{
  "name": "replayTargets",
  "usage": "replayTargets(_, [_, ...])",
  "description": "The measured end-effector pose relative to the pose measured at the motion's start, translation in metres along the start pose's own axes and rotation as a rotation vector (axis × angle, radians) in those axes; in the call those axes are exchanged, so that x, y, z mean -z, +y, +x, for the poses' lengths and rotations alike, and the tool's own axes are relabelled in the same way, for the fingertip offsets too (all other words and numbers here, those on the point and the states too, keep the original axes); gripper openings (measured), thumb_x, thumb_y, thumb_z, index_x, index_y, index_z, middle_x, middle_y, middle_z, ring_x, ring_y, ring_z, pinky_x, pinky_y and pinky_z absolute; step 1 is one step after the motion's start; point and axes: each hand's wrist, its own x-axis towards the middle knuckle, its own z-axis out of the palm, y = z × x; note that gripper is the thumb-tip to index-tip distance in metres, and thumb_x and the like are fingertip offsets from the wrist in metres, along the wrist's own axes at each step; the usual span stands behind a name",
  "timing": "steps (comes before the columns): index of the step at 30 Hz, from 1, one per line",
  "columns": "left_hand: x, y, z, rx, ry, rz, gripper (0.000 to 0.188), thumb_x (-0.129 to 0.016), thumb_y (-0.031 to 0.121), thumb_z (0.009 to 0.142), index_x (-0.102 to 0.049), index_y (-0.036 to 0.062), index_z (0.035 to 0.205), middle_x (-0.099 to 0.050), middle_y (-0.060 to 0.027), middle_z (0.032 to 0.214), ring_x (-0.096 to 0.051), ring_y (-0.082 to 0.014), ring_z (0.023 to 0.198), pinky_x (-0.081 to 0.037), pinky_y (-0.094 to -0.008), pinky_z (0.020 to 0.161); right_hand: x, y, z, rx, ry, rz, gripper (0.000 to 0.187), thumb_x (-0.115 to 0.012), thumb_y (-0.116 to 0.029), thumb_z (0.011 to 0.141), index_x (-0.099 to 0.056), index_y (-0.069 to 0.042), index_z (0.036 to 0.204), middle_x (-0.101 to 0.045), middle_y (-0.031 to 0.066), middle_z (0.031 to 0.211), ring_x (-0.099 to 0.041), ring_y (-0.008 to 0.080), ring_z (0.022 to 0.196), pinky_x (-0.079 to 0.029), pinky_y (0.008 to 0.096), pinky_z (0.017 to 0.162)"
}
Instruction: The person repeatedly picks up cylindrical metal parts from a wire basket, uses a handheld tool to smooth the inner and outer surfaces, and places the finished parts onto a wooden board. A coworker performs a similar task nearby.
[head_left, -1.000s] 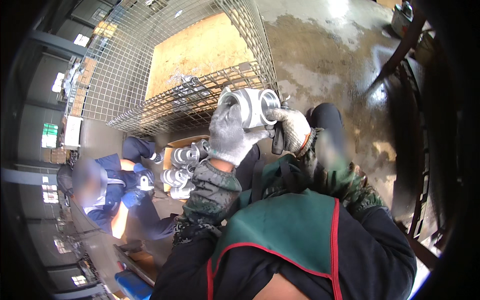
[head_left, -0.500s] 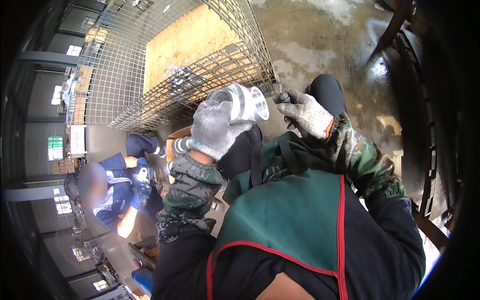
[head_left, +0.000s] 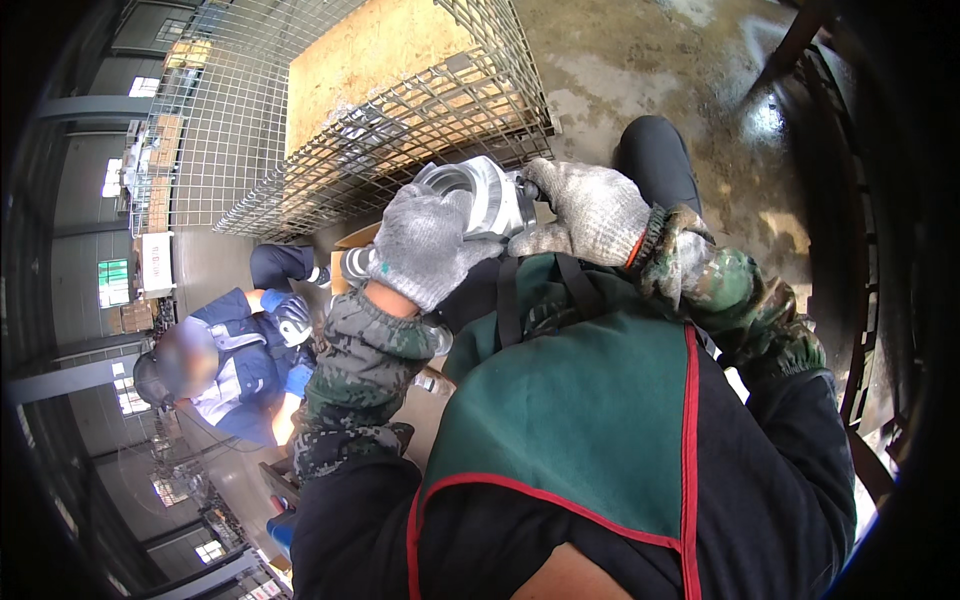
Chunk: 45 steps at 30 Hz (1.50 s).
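Observation:
A shiny silver metal pipe fitting (head_left: 488, 192), round with a wide open end, is held up over my lap. My left hand (head_left: 424, 245), in a grey knitted glove, grips it from the left with the thumb along its near side. My right hand (head_left: 592, 212), in a dirty whitish glove, is closed at the fitting's right end, fingers bent and thumb against or just beside the metal. Something small and dark shows at the right fingertips; whether it is a tool or a stained glove tip is unclear.
Ahead stands a wire mesh cage (head_left: 430, 120) with a plywood panel (head_left: 375, 60) and shiny metal pieces inside. A cardboard box (head_left: 357, 238) lies beyond my left wrist. On the left sits a person (head_left: 240, 350) in blue gloves, holding a pale metal part. A dark metal frame (head_left: 850, 250) rises at right.
My right hand has moved left, from apart to the fitting's right end. The fitting has turned slightly, its right opening now covered by that hand. The person at left has shifted their hands.

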Motion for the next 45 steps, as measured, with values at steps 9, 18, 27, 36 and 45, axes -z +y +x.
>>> replayTargets(9, [-0.003,-0.002,-0.003,0.021,-0.003,0.001,0.038,-0.085,0.031,0.057,-0.064,0.0062,0.077,-0.063,-0.0126,0.073,-0.058,-0.0357,0.075,-0.046,-0.0448,0.071,-0.006,-0.003,0.002,-0.07,-0.035,-0.001,0.064,-0.068,-0.056,0.078,-0.057,0.001,0.104,-0.066,0.0219,0.094,-0.063,0.0386,0.095,-0.05,0.0483,0.081])
replayTargets(18, [-0.005,-0.012,-0.018,0.351,-0.202,-0.413,0.035,-0.084,0.014,0.062,-0.068,0.0012,0.091,-0.07,-0.0131,0.088,-0.066,-0.0262,0.079,-0.051,-0.0372,0.073,0.019,-0.014,-0.012,0.025,-0.185,-0.043,0.045,-0.069,-0.046,0.08,-0.063,-0.005,0.098,-0.066,0.0186,0.088,-0.063,0.0368,0.092,-0.05,0.047,0.079])
replayTargets(27, [0.038,0.024,-0.026,0.536,-0.178,-0.938,0.045,-0.083,0.002,0.064,-0.064,-0.0036,0.104,-0.07,-0.0087,0.093,-0.065,-0.0124,0.084,-0.053,-0.0284,0.075,0.053,-0.008,0.002,0.372,-0.085,-0.648,0.047,-0.061,-0.014,0.08,-0.056,-0.018,0.127,-0.06,0.0104,0.108,-0.06,0.0296,0.103,-0.048,0.0431,0.089])
replayTargets(36, [0.038,0.023,-0.042,0.543,-0.084,-0.807,0.044,-0.085,0.007,0.063,-0.067,-0.0007,0.102,-0.071,-0.0068,0.092,-0.066,-0.0135,0.084,-0.053,-0.0298,0.077,0.031,-0.002,0.003,0.276,-0.117,-0.658,0.043,-0.055,-0.012,0.085,-0.055,-0.014,0.128,-0.062,0.0117,0.109,-0.062,0.0282,0.101,-0.051,0.0397,0.086])
replayTargets(45, [0.039,0.042,-0.052,0.319,0.087,-0.17,0.049,-0.084,0.04,0.062,-0.068,0.0042,0.092,-0.068,-0.0161,0.085,-0.064,-0.0347,0.082,-0.051,-0.0434,0.074,0.038,-0.062,-0.06,0.096,-0.207,-0.372,0.017,-0.059,-0.014,0.085,-0.067,-0.006,0.097,-0.067,0.0135,0.087,-0.067,0.0298,0.084,-0.053,0.0391,0.068])
